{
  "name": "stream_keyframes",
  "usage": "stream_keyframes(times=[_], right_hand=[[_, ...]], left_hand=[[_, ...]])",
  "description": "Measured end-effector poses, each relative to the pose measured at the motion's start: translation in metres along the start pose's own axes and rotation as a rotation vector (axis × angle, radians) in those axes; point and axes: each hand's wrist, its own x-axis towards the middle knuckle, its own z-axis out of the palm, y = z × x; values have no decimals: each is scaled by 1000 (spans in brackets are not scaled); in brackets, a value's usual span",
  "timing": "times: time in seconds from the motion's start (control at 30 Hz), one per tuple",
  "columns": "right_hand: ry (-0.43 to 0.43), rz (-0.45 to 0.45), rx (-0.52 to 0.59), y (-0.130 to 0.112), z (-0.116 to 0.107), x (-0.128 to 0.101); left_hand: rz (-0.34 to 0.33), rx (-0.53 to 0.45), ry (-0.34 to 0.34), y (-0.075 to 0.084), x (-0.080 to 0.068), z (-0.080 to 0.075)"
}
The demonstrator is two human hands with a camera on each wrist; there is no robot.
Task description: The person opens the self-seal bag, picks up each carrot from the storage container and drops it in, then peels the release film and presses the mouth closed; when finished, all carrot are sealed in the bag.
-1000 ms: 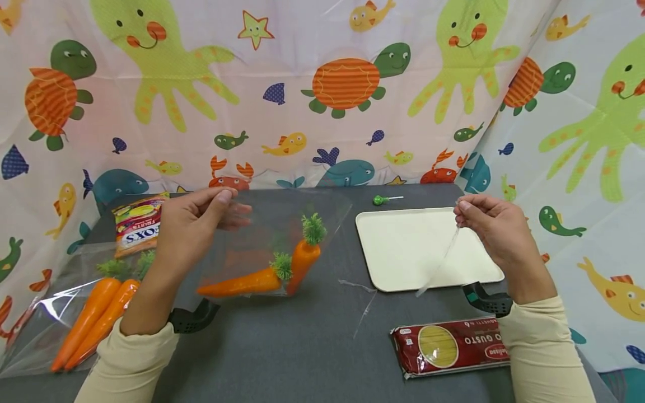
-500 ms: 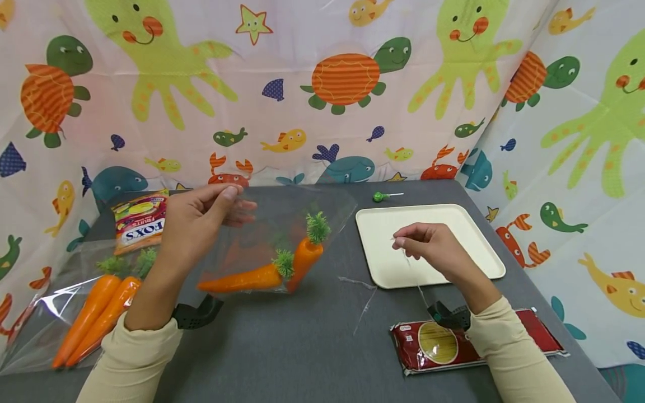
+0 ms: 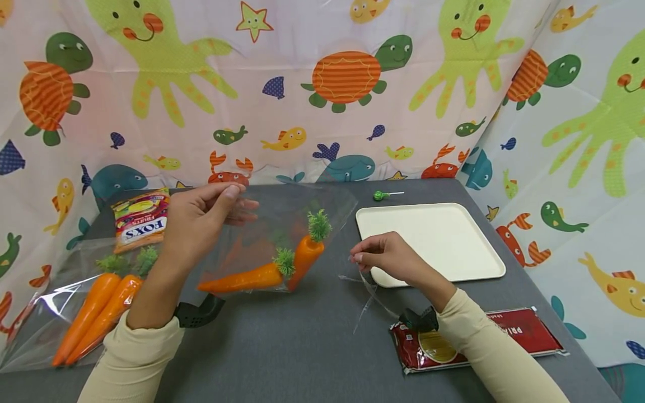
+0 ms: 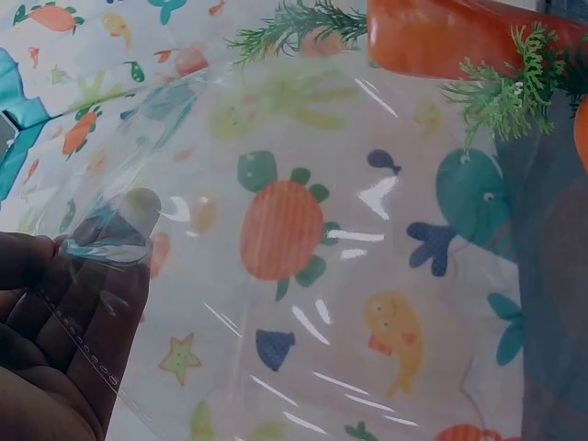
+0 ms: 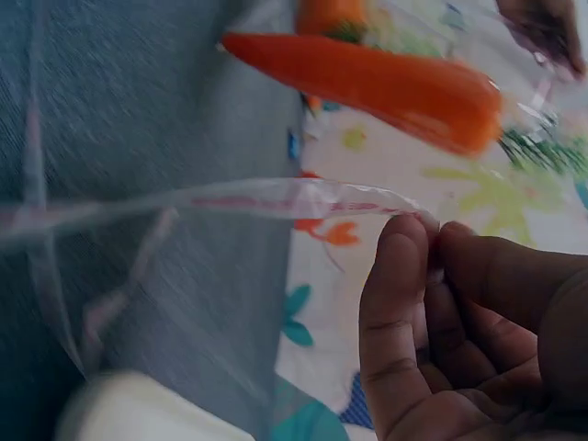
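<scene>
- Left hand (image 3: 201, 218) pinches the top edge of a clear bag (image 3: 282, 235), held above the table (image 3: 302, 347) with two toy carrots (image 3: 272, 268) inside.
- Right hand (image 3: 388, 258) pinches a torn-off plastic strip (image 3: 370, 285) (low, beside the tray (image 3: 433, 240)).
- Likely step: bag opened; next, drop the strip.

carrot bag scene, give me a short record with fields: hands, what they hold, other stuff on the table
left hand: pinches top edge of clear bag, lifted off the table
bag contents: two toy carrots
right hand: pinches thin clear plastic strip
table: grey
left side: second bag of carrots, candy packet
right side: white tray, green lollipop, spaghetti pack
</scene>
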Motion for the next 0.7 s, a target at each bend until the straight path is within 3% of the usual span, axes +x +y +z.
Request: stream_keyframes(times=[0.2, 0.4, 0.7], right_hand=[[-54, -19, -11, 8, 15, 11], [-103, -69, -95, 14, 23, 15], [-57, -123, -426, 18, 28, 16]], left_hand=[[-5, -13, -2, -1, 0, 0], [-14, -18, -4, -2, 0, -1], [-17, -15, -8, -4, -1, 0]])
